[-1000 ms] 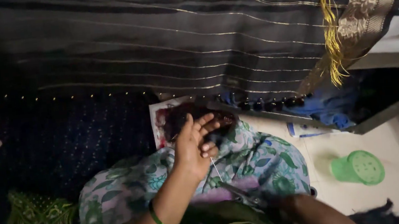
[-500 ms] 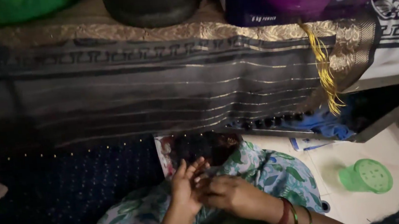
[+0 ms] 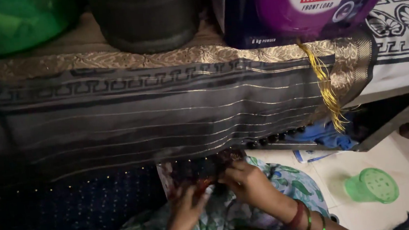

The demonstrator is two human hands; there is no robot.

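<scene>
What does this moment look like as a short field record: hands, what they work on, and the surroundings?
view: head camera looking down, dim light
left hand: fingers on the dark beaded cloth edge, grip unclear
right hand: fingers bent over the same edge, bangles on the wrist
lap: green floral garment
above hands: dark striped cloth with gold border hanging off a ledge, yellow tassel
on ledge: dark pot, green container, purple detergent bag
floor: green perforated lid

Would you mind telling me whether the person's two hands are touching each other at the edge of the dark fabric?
Cannot tell. In the head view the left hand and right hand meet closely at the dark fabric, but dim light hides any contact or gap.
</scene>
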